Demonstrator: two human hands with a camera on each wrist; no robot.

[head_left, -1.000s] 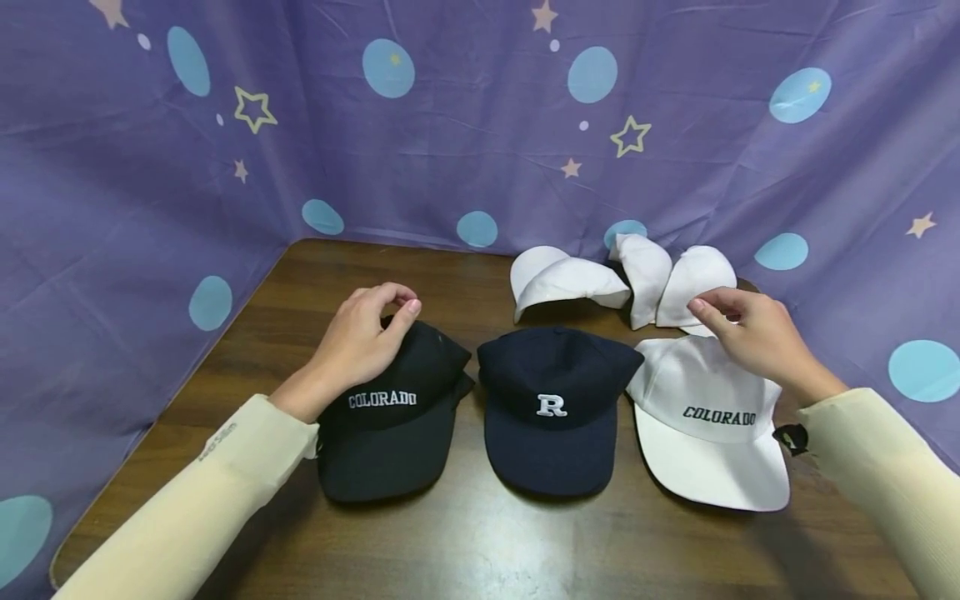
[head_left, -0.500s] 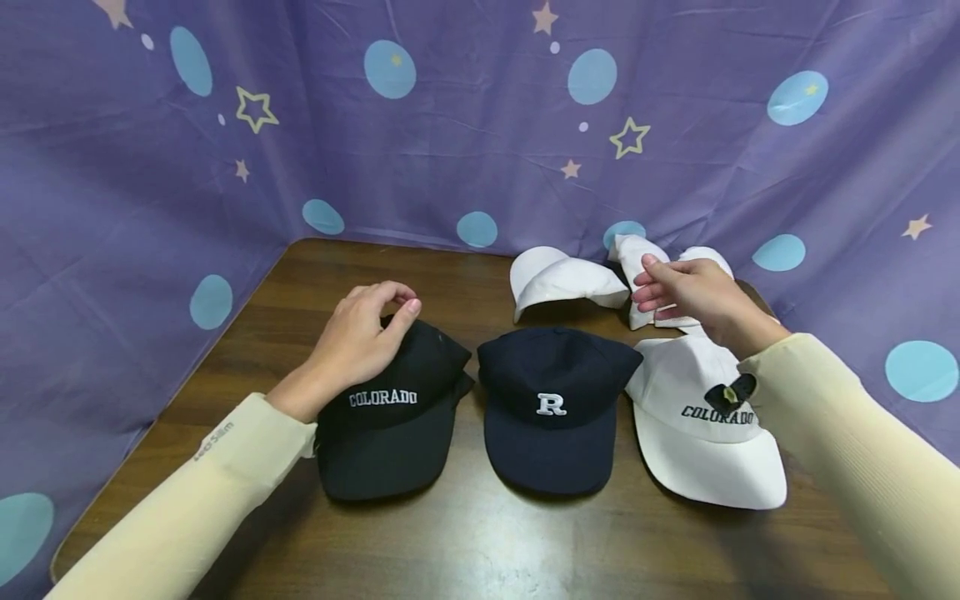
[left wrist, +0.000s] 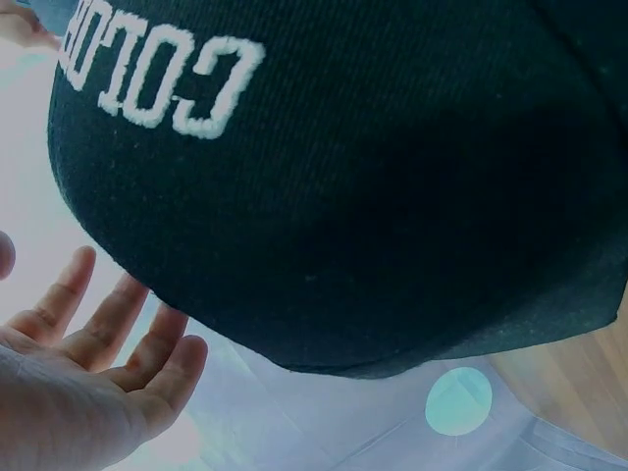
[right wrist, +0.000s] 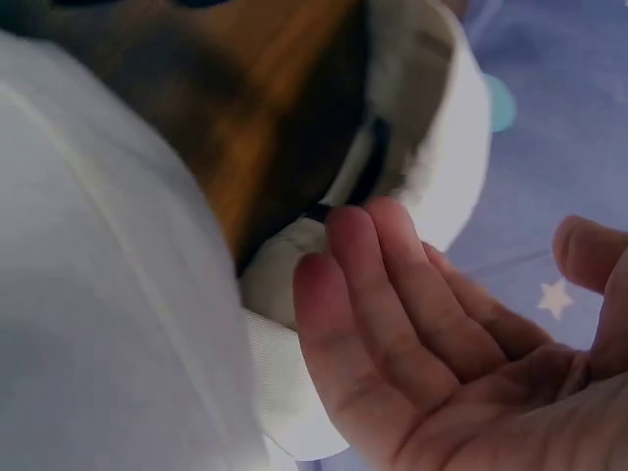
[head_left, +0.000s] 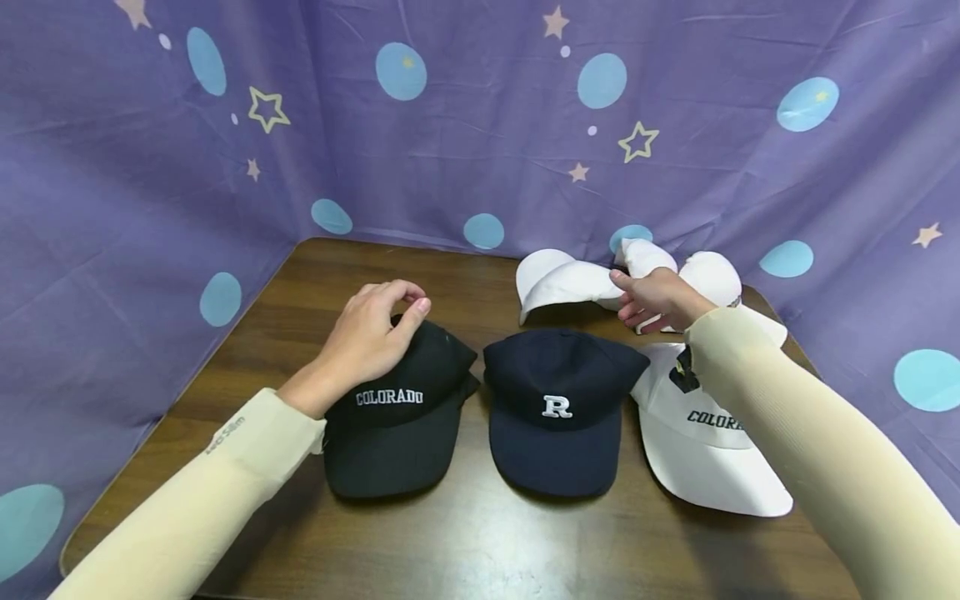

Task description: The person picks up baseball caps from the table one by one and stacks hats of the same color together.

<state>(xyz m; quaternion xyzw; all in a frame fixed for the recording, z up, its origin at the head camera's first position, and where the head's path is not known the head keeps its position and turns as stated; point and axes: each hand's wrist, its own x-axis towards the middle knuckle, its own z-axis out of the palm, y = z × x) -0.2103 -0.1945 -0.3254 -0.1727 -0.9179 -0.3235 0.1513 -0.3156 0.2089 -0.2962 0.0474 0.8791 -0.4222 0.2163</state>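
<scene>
My left hand (head_left: 371,329), fingers loosely bent, hovers at the crown of a black COLORADO cap (head_left: 393,454). In the left wrist view the fingertips of this hand (left wrist: 113,358) come right to the edge of the black cap (left wrist: 294,216). My right hand (head_left: 656,298) reaches out over the back row, with thumb and fingers apart and holding nothing. It overlaps a standing white cap (head_left: 647,257), beside a white cap lying brim to the left (head_left: 570,283). In the right wrist view the fingers of my right hand (right wrist: 432,343) point at a white cap's open underside (right wrist: 456,128).
A navy cap (head_left: 555,458) with a white R sits mid-row. To its right is a white COLORADO cap (head_left: 712,479), partly behind my right sleeve. Another white cap (head_left: 712,275) stands at the back right. Behind the wooden table (head_left: 487,546) hangs a purple patterned curtain (head_left: 465,125).
My right hand has moved left and forward from above the front white cap to the back row of white caps. My left hand stays by the black cap.
</scene>
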